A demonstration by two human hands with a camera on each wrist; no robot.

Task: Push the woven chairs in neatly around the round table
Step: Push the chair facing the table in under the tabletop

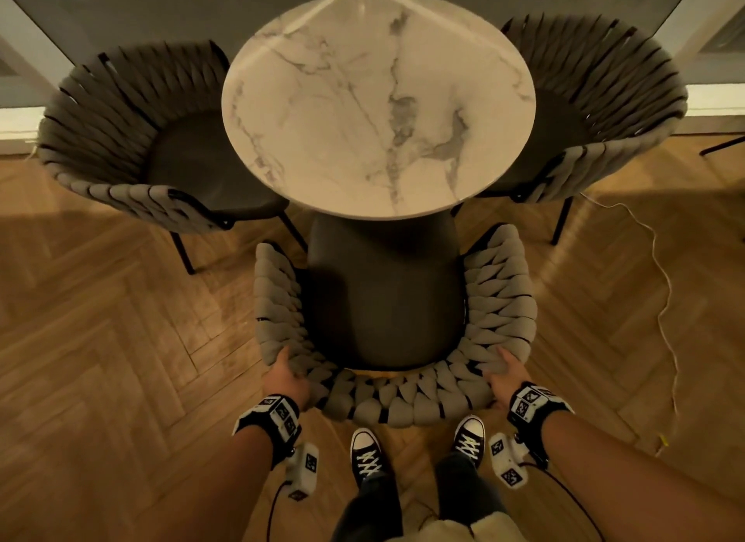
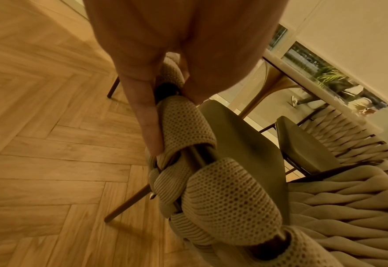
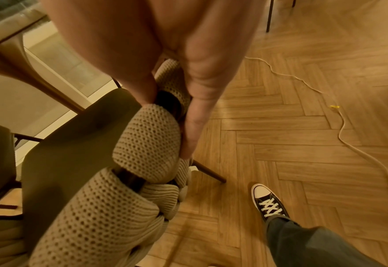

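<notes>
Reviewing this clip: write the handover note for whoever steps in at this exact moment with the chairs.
Left hand and right hand each grip the woven back rim of the near chair.
Near chair: seat front just under the edge of the round table, most of the seat still out.
Left chair and right chair sit partly under the table, angled.
Left to do: push the near chair further in; straighten the others if needed.

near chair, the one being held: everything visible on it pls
The near chair has a curved back and arms of thick beige woven knit bands wrapped on a dark metal frame, a dark smooth seat and thin dark legs on the parquet. It stands upright, facing the round table, its seat front under the tabletop edge. The left hand and right hand each grip the back rim.
</notes>
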